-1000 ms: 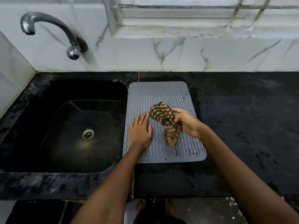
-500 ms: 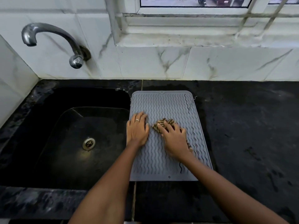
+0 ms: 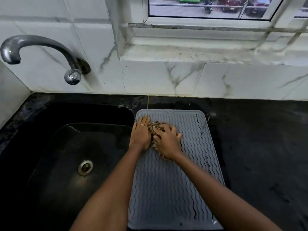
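Note:
A grey ribbed drying mat point(image 3: 188, 172) lies on the black counter just right of the sink. A bunched brown-and-cream striped cloth point(image 3: 154, 129) sits on the mat's far left part, mostly hidden under my hands. My right hand point(image 3: 167, 141) lies on top of the cloth with its fingers curled into it, slightly blurred. My left hand point(image 3: 140, 135), wearing a ring, rests flat on the mat's left edge with straight fingers, touching the cloth's left side.
A black sink point(image 3: 70, 160) with a metal drain point(image 3: 85, 167) is on the left, a curved metal tap point(image 3: 41, 52) above it on the white tiled wall. Black counter point(image 3: 263, 147) extends to the right. A window ledge point(image 3: 208, 52) runs behind.
My right hand lowered the lifted cloth onto the mat and has pushed it toward the mat's far left corner. My left hand slid farther up the mat's left edge. The camera tilted upward.

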Tool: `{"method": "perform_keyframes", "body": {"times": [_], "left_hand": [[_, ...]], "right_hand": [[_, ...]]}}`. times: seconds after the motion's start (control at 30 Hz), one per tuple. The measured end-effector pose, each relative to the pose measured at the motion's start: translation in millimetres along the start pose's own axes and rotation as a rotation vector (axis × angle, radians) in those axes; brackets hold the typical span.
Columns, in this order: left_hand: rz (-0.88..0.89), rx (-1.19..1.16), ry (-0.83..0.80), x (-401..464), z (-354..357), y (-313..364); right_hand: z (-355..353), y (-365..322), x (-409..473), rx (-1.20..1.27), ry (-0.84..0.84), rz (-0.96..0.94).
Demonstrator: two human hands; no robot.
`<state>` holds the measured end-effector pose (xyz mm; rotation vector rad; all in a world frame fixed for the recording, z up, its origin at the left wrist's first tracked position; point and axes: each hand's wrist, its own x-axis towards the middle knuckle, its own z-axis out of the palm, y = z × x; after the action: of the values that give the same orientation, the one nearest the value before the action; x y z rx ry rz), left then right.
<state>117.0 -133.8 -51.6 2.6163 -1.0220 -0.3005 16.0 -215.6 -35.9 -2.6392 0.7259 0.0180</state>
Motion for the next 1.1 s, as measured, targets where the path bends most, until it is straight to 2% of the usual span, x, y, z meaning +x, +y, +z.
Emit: {"method": "perform_keyframes", "body": {"times": [0.13,0.23,0.33,0.43,0.5,0.63,0.93,1.0,1.1], "left_hand": [[0.031,0.010,0.079,-1,6,-4],[0.031,0.008,0.111,-2,8,-5],[0.043,0.028,0.118,-1,9,-6],[0.035,0.049,0.108,-2,10,-6],[0.028,0.063,0.095,-1,10,-5],[0.009,0.073,0.090,0,8,-4],[-0.014,0.076,0.069,-2,6,-2],[-0.022,0.096,0.070,-1,6,-1],[-0.042,0.113,0.072,-1,6,0]], "right_hand": [[9,5,15,0.013,0.246,-0.088],[3,2,38,0.074,0.283,-0.099],[-14,-6,74,0.301,0.292,0.037],[-33,-13,108,0.186,0.272,0.096],[-39,-13,116,0.057,0.189,0.005],[-49,0,118,-0.358,0.022,-0.254],[-106,59,100,-0.880,-0.151,-0.326],[-117,55,102,-0.849,-0.140,-0.327],[-112,24,107,-0.519,0.026,-0.319]]}}
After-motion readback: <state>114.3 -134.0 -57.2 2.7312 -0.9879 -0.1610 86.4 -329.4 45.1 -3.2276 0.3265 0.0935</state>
